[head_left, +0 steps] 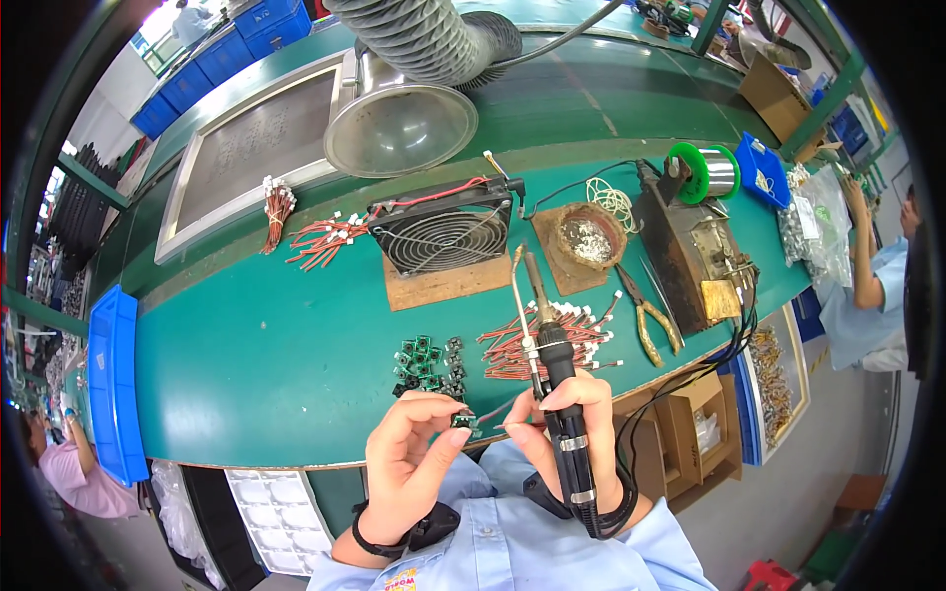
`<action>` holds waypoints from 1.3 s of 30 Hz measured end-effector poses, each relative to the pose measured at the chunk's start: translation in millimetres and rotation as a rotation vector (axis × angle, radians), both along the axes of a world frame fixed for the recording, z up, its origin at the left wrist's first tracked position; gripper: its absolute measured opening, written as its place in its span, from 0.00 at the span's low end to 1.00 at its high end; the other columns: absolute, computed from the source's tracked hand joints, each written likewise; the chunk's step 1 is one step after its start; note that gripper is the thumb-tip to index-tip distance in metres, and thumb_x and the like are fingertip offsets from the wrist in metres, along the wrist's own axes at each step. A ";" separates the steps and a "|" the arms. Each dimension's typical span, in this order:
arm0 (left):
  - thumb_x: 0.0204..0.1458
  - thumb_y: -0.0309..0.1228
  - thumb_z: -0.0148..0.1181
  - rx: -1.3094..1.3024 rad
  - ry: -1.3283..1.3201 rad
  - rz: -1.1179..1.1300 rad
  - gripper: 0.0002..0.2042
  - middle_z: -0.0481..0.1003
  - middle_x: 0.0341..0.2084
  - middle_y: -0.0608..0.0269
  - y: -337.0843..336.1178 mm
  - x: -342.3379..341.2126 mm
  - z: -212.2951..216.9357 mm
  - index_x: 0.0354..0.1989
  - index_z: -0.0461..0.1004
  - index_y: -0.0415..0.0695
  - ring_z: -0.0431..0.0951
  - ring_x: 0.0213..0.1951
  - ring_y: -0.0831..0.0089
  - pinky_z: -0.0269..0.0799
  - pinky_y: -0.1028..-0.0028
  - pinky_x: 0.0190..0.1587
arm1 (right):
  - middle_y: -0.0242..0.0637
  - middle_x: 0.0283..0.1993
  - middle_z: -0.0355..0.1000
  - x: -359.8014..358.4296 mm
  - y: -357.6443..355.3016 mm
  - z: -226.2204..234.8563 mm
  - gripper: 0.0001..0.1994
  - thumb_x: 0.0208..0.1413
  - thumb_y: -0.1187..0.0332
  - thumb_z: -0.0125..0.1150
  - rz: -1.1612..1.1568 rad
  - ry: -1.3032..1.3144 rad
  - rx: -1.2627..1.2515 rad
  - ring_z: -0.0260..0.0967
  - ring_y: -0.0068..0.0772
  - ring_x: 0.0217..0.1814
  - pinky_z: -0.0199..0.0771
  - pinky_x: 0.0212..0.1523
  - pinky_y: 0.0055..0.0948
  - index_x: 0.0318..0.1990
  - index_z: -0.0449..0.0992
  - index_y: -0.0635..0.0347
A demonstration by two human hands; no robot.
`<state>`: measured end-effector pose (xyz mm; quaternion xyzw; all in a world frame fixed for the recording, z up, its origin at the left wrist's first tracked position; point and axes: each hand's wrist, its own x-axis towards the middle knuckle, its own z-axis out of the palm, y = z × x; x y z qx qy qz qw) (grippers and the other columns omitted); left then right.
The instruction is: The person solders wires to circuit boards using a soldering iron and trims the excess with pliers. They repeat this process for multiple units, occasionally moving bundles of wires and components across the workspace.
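Note:
My left hand pinches a small green circuit board between thumb and fingertips, just over the bench's front edge. My right hand is wrapped round a black soldering iron with a thin solder-feed tube strapped along it. The iron's tip points away from me, toward the far side of the bench. Right thumb and fingertip also come together near a thin wire beside the board; whether the wire touches the board I cannot tell. Beyond my hands lie several small green boards and a heap of red-and-black connector wires.
A black fan stands on a wooden block beneath an exhaust hood. To the right are a dross dish, pliers, a solder spool and a feeder unit. A blue tray sits left. Co-workers are on both sides.

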<state>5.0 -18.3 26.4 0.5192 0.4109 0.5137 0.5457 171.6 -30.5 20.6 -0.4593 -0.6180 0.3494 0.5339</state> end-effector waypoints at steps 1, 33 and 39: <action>0.49 0.17 0.56 -0.049 -0.091 -0.032 0.11 0.70 0.37 0.57 0.5 -0.3 -0.1 0.42 0.69 0.35 0.71 0.37 0.75 0.68 0.77 0.42 | 0.41 0.40 0.59 0.5 -0.2 0.8 0.21 0.48 0.85 0.58 0.021 -0.006 -0.009 0.70 0.28 0.35 0.74 0.32 0.24 0.43 0.55 0.57; 0.56 0.31 0.53 -0.573 -0.788 -0.339 0.11 0.69 0.36 0.63 4.1 -11.3 -16.3 0.43 0.67 0.40 0.68 0.39 0.75 0.63 0.75 0.43 | 0.26 0.28 0.75 -17.6 2.7 11.0 0.23 0.37 0.77 0.69 0.008 -0.209 0.203 0.73 0.29 0.31 0.53 0.49 0.37 0.38 0.61 0.49; 0.55 0.32 0.54 -0.590 -0.775 -0.310 0.11 0.69 0.35 0.62 3.2 -9.2 -13.8 0.43 0.67 0.39 0.68 0.38 0.74 0.63 0.75 0.42 | 0.22 0.26 0.69 -21.3 6.6 5.8 0.21 0.33 0.78 0.69 -0.056 -0.092 0.306 0.58 0.24 0.18 0.53 0.37 0.34 0.38 0.69 0.53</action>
